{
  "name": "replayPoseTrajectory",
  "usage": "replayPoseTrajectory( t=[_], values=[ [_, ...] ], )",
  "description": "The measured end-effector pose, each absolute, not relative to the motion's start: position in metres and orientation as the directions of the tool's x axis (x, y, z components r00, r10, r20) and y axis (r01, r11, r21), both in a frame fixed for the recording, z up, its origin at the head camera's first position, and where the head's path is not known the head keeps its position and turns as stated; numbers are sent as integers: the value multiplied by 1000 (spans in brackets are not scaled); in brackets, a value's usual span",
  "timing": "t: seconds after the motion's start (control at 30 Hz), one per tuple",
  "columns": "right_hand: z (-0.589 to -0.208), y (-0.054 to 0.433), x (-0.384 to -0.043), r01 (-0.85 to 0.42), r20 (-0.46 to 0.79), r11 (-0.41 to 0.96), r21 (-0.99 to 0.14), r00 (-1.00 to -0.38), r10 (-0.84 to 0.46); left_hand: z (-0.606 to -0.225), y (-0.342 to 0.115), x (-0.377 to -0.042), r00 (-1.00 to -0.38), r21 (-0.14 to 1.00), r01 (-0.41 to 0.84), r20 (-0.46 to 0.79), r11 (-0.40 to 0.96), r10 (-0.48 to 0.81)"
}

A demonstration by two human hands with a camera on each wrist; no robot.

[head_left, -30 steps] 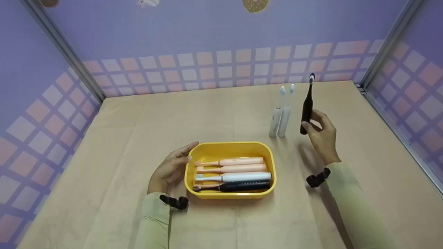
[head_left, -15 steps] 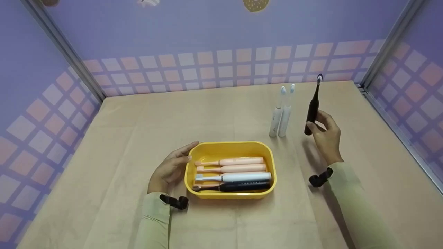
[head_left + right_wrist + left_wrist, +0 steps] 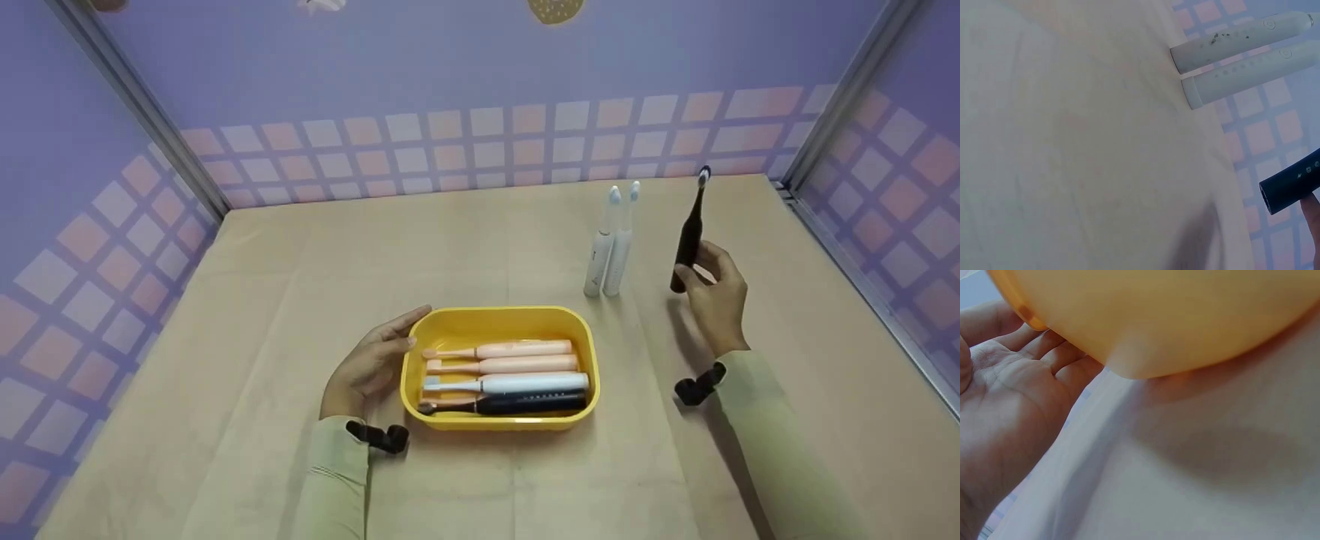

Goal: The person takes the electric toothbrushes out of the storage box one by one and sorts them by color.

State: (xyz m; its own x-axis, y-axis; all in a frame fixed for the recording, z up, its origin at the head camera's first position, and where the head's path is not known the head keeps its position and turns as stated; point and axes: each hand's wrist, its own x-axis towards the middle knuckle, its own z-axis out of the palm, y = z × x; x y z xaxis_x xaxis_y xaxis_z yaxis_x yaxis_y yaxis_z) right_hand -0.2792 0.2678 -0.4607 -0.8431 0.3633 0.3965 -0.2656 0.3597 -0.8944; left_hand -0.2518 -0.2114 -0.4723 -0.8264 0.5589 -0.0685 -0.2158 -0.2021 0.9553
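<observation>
in the head view, the right hand (image 3: 718,300) has its grip closed about the lower handle of a black toothbrush (image 3: 688,244), thumb on one side and fingers on the other. the toothbrush is nearly upright, head up, over the right part of the counter (image 3: 360,262); i cannot tell whether its foot touches. the left hand (image 3: 369,365) has its grip spread along the left end of a yellow box (image 3: 499,424), one fingertip at the rim. inside the box, heads to the left, lie two pink toothbrushes (image 3: 525,365), then a white toothbrush (image 3: 532,383) and a dark toothbrush (image 3: 531,403) nearest the person; a bit of pink shows beneath these last two. the row of marks on the dark handle is too small to read. two standing toothbrushes (image 3: 597,262), also white, are close together between the box and the right hand.

in the left wrist view, the palm faces the camera and the fingers reach behind the box wall.

in the right wrist view, a fingertip rests against the black handle, which bears a lightning mark and round icons. the standing pair have round button marks; one handle has dark specks.
</observation>
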Motion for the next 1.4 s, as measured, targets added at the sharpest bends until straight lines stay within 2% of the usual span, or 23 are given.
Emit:
replayPoseTrajectory(
  t=[0.2,0.53,0.83,1.07,1.4],
  values=[
    [-439,256,-264,-244,386,381,-892,-850,358,-473,-212,-252,-829,954,-212,-61,-211,556],
    [-462,272,-281,-197,356,393,-898,-850,388,-475,-211,-253,-837,953,-220,-75,-208,543],
    [-443,267,-268,-158,318,394,-905,-869,381,-472,-213,-251,-819,955,-202,-43,-218,572],
    [-462,283,-282,-138,308,387,-912,-853,421,-474,-212,-252,-820,951,-209,-44,-228,571],
    [-474,293,-290,-113,339,464,-878,-833,438,-473,-210,-251,-831,947,-224,-62,-232,552]
  ],
)
